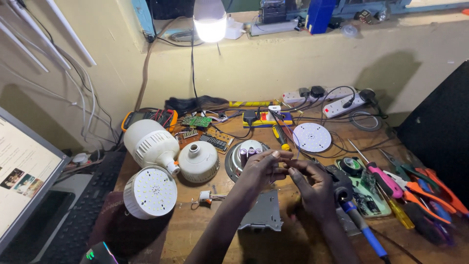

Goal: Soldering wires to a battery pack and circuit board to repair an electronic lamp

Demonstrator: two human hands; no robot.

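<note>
My left hand (261, 168) and my right hand (312, 188) meet fingertip to fingertip above the wooden workbench (195, 230). Between the fingertips is something very small, perhaps a thin wire; I cannot make it out. Just behind the left hand lies a round metal lamp base (233, 164) with three purple cylindrical cells (250, 152) on it. A grey metal plate (264, 215) lies under my wrists. A blue-handled soldering iron (359, 222) rests to the right of my right hand.
Two large white LED bulbs (151, 144) (149, 191) and a white bulb housing (198, 161) lie left. A round LED disc (311, 137), circuit boards (207, 139), multimeter (149, 117), power strips (342, 105), screwdrivers and pliers (420, 190) crowd the back and right. Monitor (24, 171) and keyboard (83, 210) stand at left.
</note>
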